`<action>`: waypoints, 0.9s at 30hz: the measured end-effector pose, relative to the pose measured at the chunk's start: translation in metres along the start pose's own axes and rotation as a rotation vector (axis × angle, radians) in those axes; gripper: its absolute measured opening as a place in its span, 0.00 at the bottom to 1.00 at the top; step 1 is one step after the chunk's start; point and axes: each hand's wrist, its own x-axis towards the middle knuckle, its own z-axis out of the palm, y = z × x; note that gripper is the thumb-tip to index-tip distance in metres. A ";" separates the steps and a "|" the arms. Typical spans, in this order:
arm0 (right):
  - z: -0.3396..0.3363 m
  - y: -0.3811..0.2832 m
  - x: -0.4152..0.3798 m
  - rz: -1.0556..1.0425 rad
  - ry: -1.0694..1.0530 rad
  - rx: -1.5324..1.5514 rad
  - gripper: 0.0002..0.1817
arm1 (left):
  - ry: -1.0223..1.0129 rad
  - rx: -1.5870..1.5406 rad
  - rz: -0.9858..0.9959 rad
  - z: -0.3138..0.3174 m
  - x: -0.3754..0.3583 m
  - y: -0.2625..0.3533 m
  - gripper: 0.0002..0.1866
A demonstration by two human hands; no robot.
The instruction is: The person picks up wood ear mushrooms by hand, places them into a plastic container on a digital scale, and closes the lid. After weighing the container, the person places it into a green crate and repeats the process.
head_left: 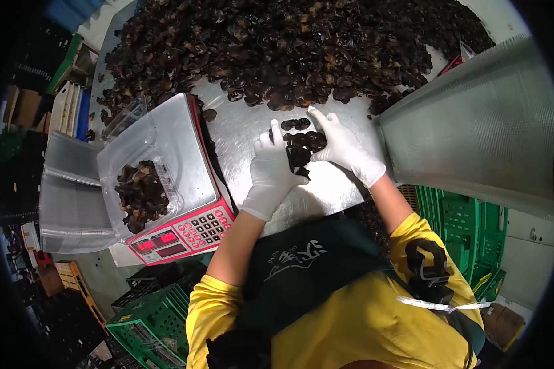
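Observation:
Both my hands wear white gloves and meet over a small heap of black wood-ear mushrooms [303, 142] on the steel table [326, 190]. My left hand [269, 173] curls around some of these mushrooms at its fingertips. My right hand [341, 146] lies against the heap's right side, fingers spread and forefinger stretched out. A big pile of the same mushrooms [277, 49] covers the far part of the table. To the left, a clear plastic box [138, 184] partly filled with mushrooms sits on a red-trimmed digital scale [194, 230].
A stack of clear plastic boxes [68, 197] lies left of the scale. A long ribbed stack of clear containers [474, 129] lies along the table's right edge. Green crates [468, 227] stand below on the right, and more green crates [148, 320] at the lower left.

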 end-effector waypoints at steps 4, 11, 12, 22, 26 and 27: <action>-0.005 -0.007 0.010 -0.090 0.002 -0.034 0.54 | 0.032 0.013 -0.082 -0.005 0.012 0.002 0.73; 0.005 0.007 -0.001 -0.100 -0.017 -0.004 0.45 | 0.030 -0.136 -0.047 0.009 0.011 -0.009 0.43; 0.002 0.004 -0.007 -0.102 -0.018 -0.006 0.45 | 0.032 -0.136 -0.048 0.009 0.010 -0.009 0.43; 0.015 -0.020 -0.016 -0.055 0.139 -0.030 0.57 | 0.273 -0.023 0.213 0.039 0.037 -0.006 0.41; 0.022 -0.007 -0.011 -0.069 0.224 0.135 0.33 | 0.196 -0.013 0.016 0.041 0.036 0.012 0.11; 0.021 -0.008 -0.013 -0.054 0.214 0.131 0.30 | 0.209 -0.040 0.006 0.045 0.033 0.013 0.12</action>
